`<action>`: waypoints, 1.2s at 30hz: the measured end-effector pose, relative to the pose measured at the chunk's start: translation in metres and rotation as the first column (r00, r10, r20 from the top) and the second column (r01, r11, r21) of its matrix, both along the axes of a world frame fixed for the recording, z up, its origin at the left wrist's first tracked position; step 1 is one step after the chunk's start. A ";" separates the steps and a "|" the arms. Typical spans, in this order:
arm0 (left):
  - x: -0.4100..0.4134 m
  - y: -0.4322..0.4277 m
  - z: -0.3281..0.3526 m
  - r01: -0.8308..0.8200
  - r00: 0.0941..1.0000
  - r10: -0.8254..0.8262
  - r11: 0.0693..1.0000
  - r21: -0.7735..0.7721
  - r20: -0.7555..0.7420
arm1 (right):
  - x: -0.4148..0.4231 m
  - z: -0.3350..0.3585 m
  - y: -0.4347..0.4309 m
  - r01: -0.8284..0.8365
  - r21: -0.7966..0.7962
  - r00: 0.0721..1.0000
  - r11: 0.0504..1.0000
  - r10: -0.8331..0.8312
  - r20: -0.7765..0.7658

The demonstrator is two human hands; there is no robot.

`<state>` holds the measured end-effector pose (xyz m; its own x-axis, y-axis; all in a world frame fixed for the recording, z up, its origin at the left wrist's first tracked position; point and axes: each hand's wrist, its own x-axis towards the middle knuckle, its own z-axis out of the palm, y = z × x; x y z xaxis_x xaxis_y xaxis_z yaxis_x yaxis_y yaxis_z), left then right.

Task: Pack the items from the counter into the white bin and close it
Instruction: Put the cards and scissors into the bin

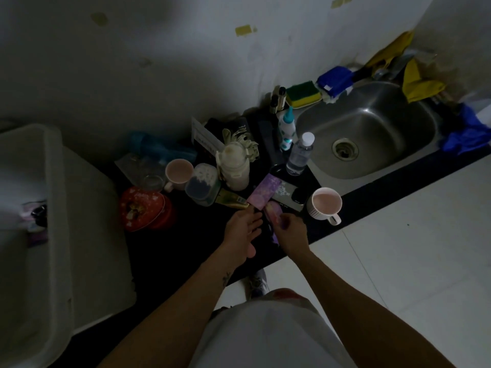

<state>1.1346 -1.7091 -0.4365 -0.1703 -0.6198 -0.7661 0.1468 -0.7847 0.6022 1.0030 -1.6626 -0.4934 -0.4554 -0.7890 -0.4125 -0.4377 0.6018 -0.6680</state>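
Observation:
The white bin [51, 208] stands open at the left, with a few small items in its bottom. Items crowd the dark counter [186, 248]: a red heart-shaped tin [142, 208], two pink mugs [178, 172] [325, 205], a cream bottle [233, 166], a clear water bottle [300, 154] and a purple packet [265, 191]. My right hand [291, 231] grips a pink and purple tube [275, 217] near the counter's front edge. My left hand [243, 235] lies beside it, fingers spread and straight, touching the dark counter top.
A steel sink [372, 131] sits at the right with sponges [303, 94], yellow cloths [417, 83] and blue gloves [467, 134] round its rim. A plastic container [203, 185] and a glass jar [152, 181] stand behind the tin. White floor tiles lie below the counter edge.

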 end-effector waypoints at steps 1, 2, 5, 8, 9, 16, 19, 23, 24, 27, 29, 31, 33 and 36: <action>-0.002 0.001 -0.001 0.003 1.000 -0.003 1.000 0.001 0.002 | -0.001 -0.001 -0.002 -0.015 0.016 1.000 1.000 0.015 -0.025; -0.004 0.002 -0.002 0.001 1.000 -0.001 1.000 0.000 0.003 | -0.002 -0.003 -0.005 -0.038 0.039 0.998 0.999 0.040 -0.044; -0.006 0.002 -0.004 -0.009 1.000 0.009 1.000 0.002 0.017 | -0.005 -0.007 -0.013 -0.081 0.124 0.994 0.989 0.089 -0.060; -0.006 -0.001 -0.006 0.002 0.999 -0.002 1.000 0.002 0.032 | -0.005 -0.010 -0.017 -0.092 0.146 0.989 0.985 0.108 -0.099; -0.008 -0.001 -0.006 0.010 0.999 -0.010 1.000 0.001 0.036 | -0.004 -0.010 -0.017 -0.087 0.153 0.988 0.984 0.105 -0.116; -0.019 -0.002 -0.007 0.005 0.999 -0.005 1.000 -0.007 0.054 | 0.000 -0.014 -0.015 -0.074 0.169 0.982 0.983 0.102 -0.161; -0.020 -0.002 -0.011 -0.008 0.998 0.008 1.000 -0.005 0.063 | -0.004 -0.019 -0.015 -0.034 0.141 0.999 0.989 0.037 -0.016; -0.019 -0.003 -0.015 -0.011 0.997 0.012 1.000 -0.018 0.073 | -0.006 -0.018 -0.006 0.059 0.067 0.987 0.996 -0.068 0.149; -0.020 -0.004 -0.015 -0.013 0.997 0.015 1.000 -0.022 0.070 | -0.007 -0.016 -0.003 0.071 0.028 0.982 0.997 -0.075 0.173; -0.022 -0.004 -0.015 -0.010 0.998 0.011 1.000 -0.019 0.057 | -0.007 -0.011 0.004 0.091 -0.074 0.961 0.993 -0.068 0.267; -0.024 -0.004 -0.017 0.034 0.999 -0.034 0.999 -0.003 0.036 | -0.007 -0.007 0.006 0.091 -0.123 0.931 0.988 -0.041 0.362; -0.024 -0.006 -0.019 0.060 0.997 -0.059 0.998 -0.008 0.042 | -0.006 0.000 0.006 0.075 -0.169 0.906 0.983 0.004 0.423; -0.022 -0.008 -0.021 0.038 0.997 -0.036 0.999 -0.032 0.074 | -0.004 0.006 0.003 0.058 -0.192 0.890 0.980 0.037 0.454; -0.016 -0.011 -0.023 0.028 0.992 -0.017 0.996 -0.090 0.126 | -0.001 0.005 -0.001 0.026 -0.211 0.888 0.977 0.075 0.454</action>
